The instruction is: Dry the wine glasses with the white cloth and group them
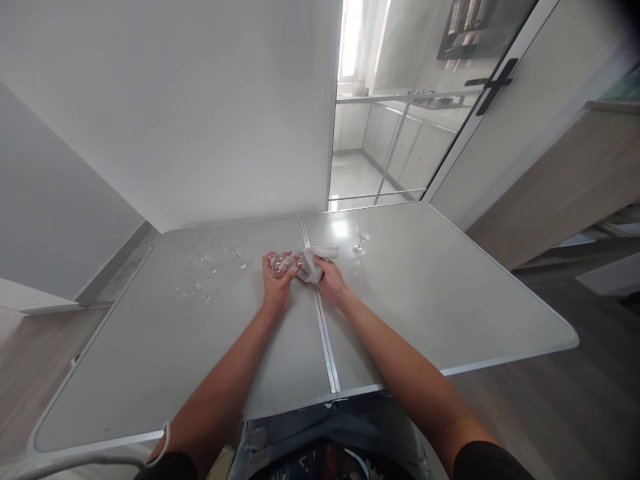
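Observation:
Near the middle of the table, my left hand (276,280) is closed round a clear glass (281,265), which lies sideways in the fingers. My right hand (330,280) grips a whitish cloth (311,265) that is bunched against the glass's right end. How far the cloth reaches round the glass is hidden by folds and fingers. Just right of the cloth, a small stemmed glass (360,241) stands upright on its foot. To the left of my left hand are several clear glass pieces or glasses (205,270), too faint to make out exactly.
The pale folding table (425,300) has a metal seam (324,333) down its middle. A white wall (240,120) and a glazed door (400,120) with a black handle (495,85) stand behind it. A white cable (160,450) hangs at the front left edge.

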### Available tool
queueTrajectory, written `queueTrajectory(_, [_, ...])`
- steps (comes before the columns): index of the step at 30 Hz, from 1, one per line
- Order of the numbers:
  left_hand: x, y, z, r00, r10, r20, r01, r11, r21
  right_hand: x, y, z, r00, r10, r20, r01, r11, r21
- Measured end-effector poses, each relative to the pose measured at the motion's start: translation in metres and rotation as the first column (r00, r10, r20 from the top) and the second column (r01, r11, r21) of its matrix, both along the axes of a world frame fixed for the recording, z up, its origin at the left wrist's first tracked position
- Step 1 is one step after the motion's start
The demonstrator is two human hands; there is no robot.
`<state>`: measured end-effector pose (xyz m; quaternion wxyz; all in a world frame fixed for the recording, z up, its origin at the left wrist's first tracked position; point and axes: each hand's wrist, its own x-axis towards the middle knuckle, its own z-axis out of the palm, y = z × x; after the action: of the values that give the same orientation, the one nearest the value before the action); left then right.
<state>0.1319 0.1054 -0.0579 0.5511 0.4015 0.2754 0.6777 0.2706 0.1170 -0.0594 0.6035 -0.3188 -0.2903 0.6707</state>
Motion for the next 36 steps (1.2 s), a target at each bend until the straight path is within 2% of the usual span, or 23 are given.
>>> queueTrajectory(4, [-0.0019, 0.0051, -0.0046, 0.994, 0.096, -0.053, -0.094, 0.995, 0.038, -0.0013, 0.0004, -0.0025, 0.999, -0.036, -0.034, 0.036, 0.999, 0.015])
queueTrajectory(7, [-0.0021, 0.0062, -0.0068, 0.995, 0.053, -0.08, -0.05, 0.998, 0.041, 0.0013, 0.0017, -0.0031, 0.995, -0.067, -0.07, 0.069, 0.997, 0.026])
queueTrajectory(11, [-0.0016, 0.004, -0.0059, 0.997, -0.008, -0.082, 0.011, 0.999, 0.041, 0.0022, 0.002, -0.0035, 0.999, -0.011, -0.042, 0.011, 1.0, -0.01])
queueTrajectory(14, [-0.003, 0.0058, -0.0061, 0.995, 0.07, -0.073, -0.066, 0.996, 0.054, 0.0012, 0.0004, -0.0025, 1.0, 0.007, -0.016, -0.007, 1.0, -0.015])
queueTrajectory(17, [-0.0048, 0.0089, -0.0077, 0.99, 0.128, -0.065, -0.125, 0.991, 0.047, 0.0024, -0.0011, 0.0001, 0.999, -0.045, -0.02, 0.045, 0.999, 0.02])
queueTrajectory(20, [-0.0049, 0.0088, -0.0082, 0.996, 0.055, -0.075, -0.053, 0.998, 0.023, 0.0044, -0.0009, 0.0011, 0.997, -0.065, -0.031, 0.066, 0.998, 0.024])
queueTrajectory(23, [-0.0041, 0.0065, -0.0071, 0.997, -0.008, -0.07, 0.009, 1.0, 0.012, 0.0038, 0.0004, -0.0016, 1.0, -0.013, -0.025, 0.013, 1.0, 0.002])
queueTrajectory(26, [-0.0047, 0.007, -0.0069, 0.998, 0.048, -0.049, -0.046, 0.999, 0.028, 0.0016, 0.0015, -0.0052, 0.999, 0.028, -0.034, -0.028, 1.0, -0.013])
queueTrajectory(29, [-0.0055, 0.0088, -0.0079, 0.994, 0.108, -0.028, -0.108, 0.994, 0.03, 0.0013, 0.0019, -0.0067, 1.0, -0.01, -0.023, 0.009, 1.0, -0.022])
queueTrajectory(33, [-0.0029, 0.0052, -0.0066, 0.998, 0.03, -0.058, -0.029, 0.999, 0.013, 0.0036, 0.0024, -0.006, 0.998, -0.059, -0.03, 0.06, 0.998, 0.021])
queueTrajectory(36, [-0.0007, 0.0013, -0.0035, 0.997, -0.016, -0.076, 0.019, 0.999, 0.028, 0.0026, 0.0016, -0.0054, 1.0, -0.004, -0.029, 0.005, 1.0, 0.016])
